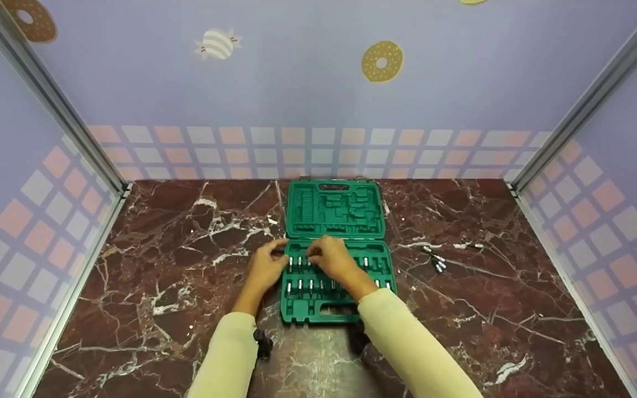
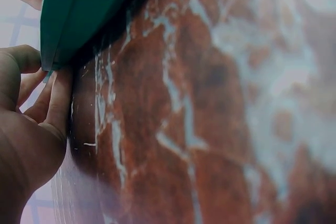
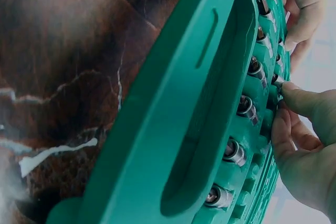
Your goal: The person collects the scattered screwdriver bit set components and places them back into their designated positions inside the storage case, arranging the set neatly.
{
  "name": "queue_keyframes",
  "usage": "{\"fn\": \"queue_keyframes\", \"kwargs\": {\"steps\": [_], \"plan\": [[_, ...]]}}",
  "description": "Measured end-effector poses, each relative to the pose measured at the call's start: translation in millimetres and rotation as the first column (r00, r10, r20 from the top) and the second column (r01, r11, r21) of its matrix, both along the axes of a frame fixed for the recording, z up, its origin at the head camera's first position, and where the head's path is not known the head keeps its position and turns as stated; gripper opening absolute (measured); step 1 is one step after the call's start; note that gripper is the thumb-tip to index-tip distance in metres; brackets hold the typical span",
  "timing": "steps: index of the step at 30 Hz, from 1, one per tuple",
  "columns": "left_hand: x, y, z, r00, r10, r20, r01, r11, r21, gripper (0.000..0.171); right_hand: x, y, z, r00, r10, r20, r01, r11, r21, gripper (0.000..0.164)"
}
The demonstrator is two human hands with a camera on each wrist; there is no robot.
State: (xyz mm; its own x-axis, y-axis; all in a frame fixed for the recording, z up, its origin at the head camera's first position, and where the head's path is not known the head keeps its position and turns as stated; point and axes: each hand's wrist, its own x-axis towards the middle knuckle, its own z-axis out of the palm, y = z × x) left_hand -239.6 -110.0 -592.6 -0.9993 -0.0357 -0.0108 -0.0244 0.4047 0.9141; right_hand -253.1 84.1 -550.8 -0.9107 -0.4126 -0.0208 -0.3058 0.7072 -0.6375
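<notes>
A green plastic tool case (image 1: 296,312) lies wide open on the table, its lid folded back toward the wall. Short silver bit sockets (image 3: 235,152) sit in two rows of moulded slots in the near half. My left hand (image 1: 266,268) grips the case's left edge, thumb at the top and fingers along the side. Over the far row, my right hand (image 1: 332,257) pinches a bit socket (image 3: 277,80) at its slot with thumb and fingertips. In the head view that hand and its forearm hide part of both rows.
On the marbled table (image 1: 158,249), a few loose silver bit sockets (image 1: 439,266) lie right of the case, with another small piece (image 1: 473,245) farther right. The lid (image 1: 335,207) stands close to the back wall (image 1: 318,99). Side walls flank the table.
</notes>
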Motion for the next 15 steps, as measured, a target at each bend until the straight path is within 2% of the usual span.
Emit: {"fn": "queue_keyframes", "kwargs": {"steps": [6,15], "plan": [[0.4,-0.2,1.7,1.0,0.0,0.005,0.0,1.0,-0.004,0.041,-1.9,-2.5,2.2,0.996,-0.071,0.055,0.073,0.997,-0.036,0.01],[-0.2,-0.1,0.3,1.0,0.0,-0.017,0.0,1.0,-0.001,0.04,-5.5,-10.4,7.6,0.977,-0.165,0.137,0.17,0.985,-0.029,0.013]]}}
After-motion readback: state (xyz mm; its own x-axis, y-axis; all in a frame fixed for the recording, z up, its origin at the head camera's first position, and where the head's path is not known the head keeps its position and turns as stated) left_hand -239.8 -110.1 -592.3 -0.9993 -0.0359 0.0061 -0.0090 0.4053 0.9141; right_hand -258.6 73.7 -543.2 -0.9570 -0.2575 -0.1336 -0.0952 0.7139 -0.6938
